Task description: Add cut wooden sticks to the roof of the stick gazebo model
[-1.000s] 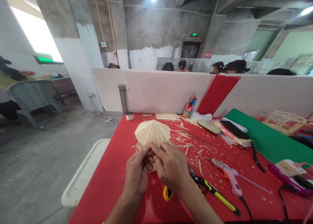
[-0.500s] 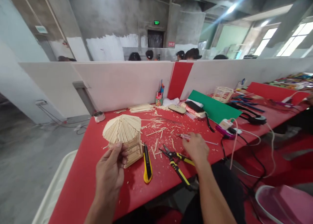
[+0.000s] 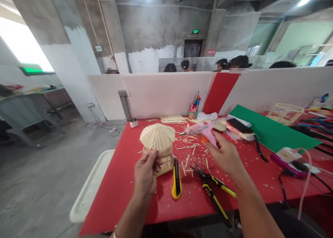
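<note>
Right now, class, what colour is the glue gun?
Pink, with an orange trigger; the glue gun shows best in the head view.

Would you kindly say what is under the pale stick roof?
Under the stick roof stands a frame of stacked sticks. The left hand hides part of its near side, and the roof covers its top.

Straight beyond the left hand [image 3: 145, 173], a white partition [image 3: 166, 95] runs across, rough grey wall [image 3: 156, 26] behind! Far left of it: grey chair [image 3: 28, 111], grey floor [image 3: 47, 175], window [image 3: 19, 42] blazing bright!

Clear left of model [image 3: 158, 137]; knife [image 3: 177, 182], pliers [image 3: 206, 179] block right.
</note>
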`<state>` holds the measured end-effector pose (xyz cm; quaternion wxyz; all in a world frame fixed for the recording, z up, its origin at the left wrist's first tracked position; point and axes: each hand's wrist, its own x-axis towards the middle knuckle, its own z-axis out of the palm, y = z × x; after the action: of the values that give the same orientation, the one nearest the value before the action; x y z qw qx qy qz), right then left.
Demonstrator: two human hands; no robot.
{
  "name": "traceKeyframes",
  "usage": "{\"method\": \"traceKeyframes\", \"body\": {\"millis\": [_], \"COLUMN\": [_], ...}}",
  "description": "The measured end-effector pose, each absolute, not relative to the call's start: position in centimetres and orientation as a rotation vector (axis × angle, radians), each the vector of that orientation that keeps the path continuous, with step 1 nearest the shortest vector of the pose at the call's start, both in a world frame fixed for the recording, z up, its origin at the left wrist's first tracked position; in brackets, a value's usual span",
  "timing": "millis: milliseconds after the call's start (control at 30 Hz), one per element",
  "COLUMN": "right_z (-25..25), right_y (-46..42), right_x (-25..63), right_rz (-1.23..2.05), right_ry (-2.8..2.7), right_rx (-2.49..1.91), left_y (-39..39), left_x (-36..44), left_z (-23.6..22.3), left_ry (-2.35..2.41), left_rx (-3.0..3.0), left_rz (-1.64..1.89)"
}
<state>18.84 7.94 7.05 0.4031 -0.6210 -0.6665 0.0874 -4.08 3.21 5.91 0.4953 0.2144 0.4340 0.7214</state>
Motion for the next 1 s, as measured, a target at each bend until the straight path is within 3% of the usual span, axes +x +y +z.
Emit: {"method": "traceKeyframes", "body": {"millis": [167, 400, 1000], "right_z": [13.8, 14.0, 13.2], "right_y": [7.4, 7.8, 7.8], "right_x": [13.8, 12.2, 11.6], "right_rz": [-0.173, -0.614, -0.744], "right_ry": [-2.067, -2.101, -2.184], "right_rx": [-1.212, -1.31, -1.177], "left_y": [3.0, 2.4, 2.2], "left_x": [-4.4, -4.2, -3.3], "left_z": [5.6, 5.4, 5.4], "left_ry": [1.028, 0.902, 0.811], "left_rx": [0.483, 0.335, 0.207], "left_rz": [1.753, 1.708, 1.695]}}
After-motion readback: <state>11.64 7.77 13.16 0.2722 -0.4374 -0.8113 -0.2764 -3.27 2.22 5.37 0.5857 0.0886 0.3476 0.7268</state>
